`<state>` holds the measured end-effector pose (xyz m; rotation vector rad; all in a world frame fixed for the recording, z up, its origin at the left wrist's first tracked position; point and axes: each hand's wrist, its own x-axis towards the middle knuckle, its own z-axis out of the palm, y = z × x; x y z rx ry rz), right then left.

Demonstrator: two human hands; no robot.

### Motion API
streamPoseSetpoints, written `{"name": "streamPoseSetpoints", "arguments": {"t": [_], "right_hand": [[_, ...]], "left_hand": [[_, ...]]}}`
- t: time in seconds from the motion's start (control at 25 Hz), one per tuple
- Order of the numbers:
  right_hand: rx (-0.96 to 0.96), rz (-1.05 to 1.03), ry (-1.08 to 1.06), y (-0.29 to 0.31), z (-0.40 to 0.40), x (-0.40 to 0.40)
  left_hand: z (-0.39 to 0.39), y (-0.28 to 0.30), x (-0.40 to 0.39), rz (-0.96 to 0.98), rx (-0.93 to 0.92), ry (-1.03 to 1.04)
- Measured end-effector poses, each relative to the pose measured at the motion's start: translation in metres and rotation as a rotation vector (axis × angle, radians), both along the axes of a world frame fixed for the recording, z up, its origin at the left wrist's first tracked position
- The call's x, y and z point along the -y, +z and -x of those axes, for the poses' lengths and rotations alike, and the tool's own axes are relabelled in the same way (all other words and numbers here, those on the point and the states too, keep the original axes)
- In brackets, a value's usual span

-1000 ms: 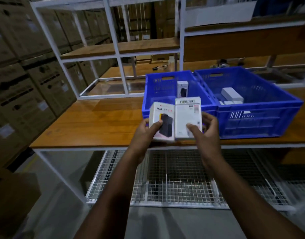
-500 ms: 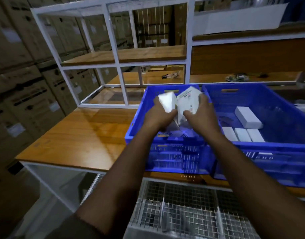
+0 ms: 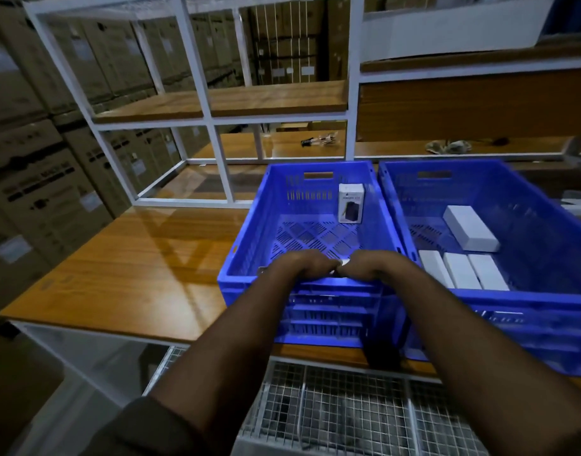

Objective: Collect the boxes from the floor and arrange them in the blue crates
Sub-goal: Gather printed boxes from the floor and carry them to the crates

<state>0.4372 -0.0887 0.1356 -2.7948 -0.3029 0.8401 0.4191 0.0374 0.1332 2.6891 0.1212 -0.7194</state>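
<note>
Left hand [image 3: 302, 263] and right hand [image 3: 364, 264] are dipping inside the left blue crate [image 3: 246, 258] at its near wall; grip can't be judged, fingers hidden. One printed box [image 3: 351, 203] is standing at that crate's far wall, four white boxes [image 3: 463, 274] are sitting in the right blue crate [image 3: 545, 301] beside it. Floor's out of view, remainder unknown.

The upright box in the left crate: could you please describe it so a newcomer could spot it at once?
Two blue crates sit side by side on the wooden table. In the left crate, the upright box stands against the far wall. Unlike the plain white boxes lying flat next door, it shows a dark product picture.
</note>
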Motion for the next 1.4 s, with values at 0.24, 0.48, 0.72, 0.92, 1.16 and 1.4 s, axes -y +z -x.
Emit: {"name": "streamPoseSetpoints", "arguments": {"t": [0.24,0.48,0.72,0.92,1.16,1.4], "right_hand": [[-0.121,-0.015,-0.026,-0.001,0.006,-0.005],[0.654,-0.118,-0.241,-0.013,0.026,-0.004],[1.056,-0.542,-0.056,-0.029,0.075,-0.042],[1.183,-0.811,0.141,-0.047,0.117,-0.090],[0.981,-0.908,0.333,-0.075,0.154,-0.155],[0.717,-0.836,0.549,-0.094,0.176,-0.207]], "left_hand": [[0.001,-0.006,-0.002,-0.058,0.046,0.028],[0.024,-0.006,-0.012,0.010,0.588,0.189],[0.071,-0.001,-0.042,0.133,0.920,0.329],[0.129,-0.016,-0.086,0.156,1.136,0.503],[0.199,-0.053,-0.145,0.084,1.060,0.724],[0.260,-0.084,-0.182,-0.058,0.919,0.958]]}}
